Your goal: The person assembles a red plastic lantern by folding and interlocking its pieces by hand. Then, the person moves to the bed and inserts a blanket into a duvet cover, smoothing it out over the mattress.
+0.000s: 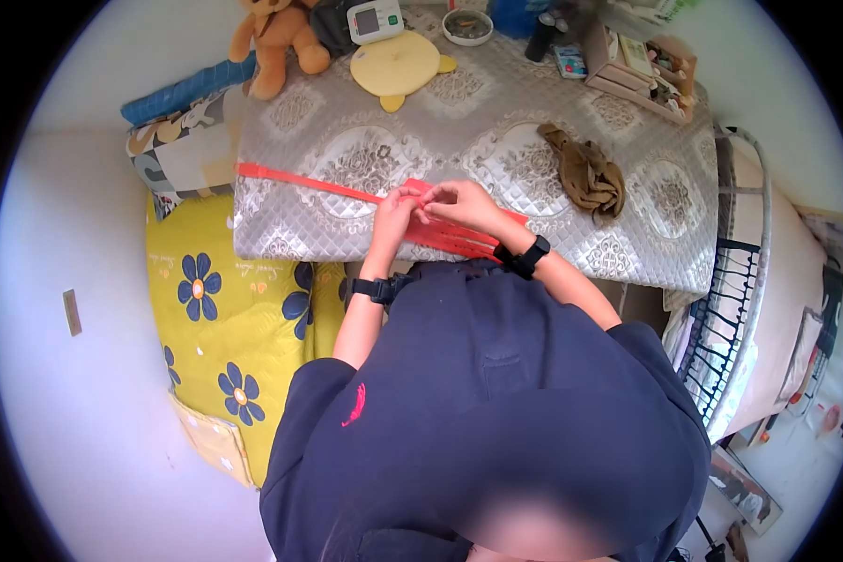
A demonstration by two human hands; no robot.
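Observation:
A red item (454, 239), flat and strip-like, lies at the near edge of the table, partly under my hands and forearms. From it a long red strap (314, 183) runs left to the table's left edge. My left hand (399, 208) is at the strap's inner end, its fingers pinched together. Right beside it, my right hand (459, 204) has its thumb and forefinger brought together over the red item. The fingertips of both hands nearly meet. What exactly they pinch is too small to make out.
A brown cloth (588, 176) lies crumpled on the patterned tablecloth (496, 103) to the right. Along the back are a teddy bear (276, 42), a yellow mat (395, 66), a monitor (376, 21), a bowl (467, 27) and a wooden organizer (639, 77).

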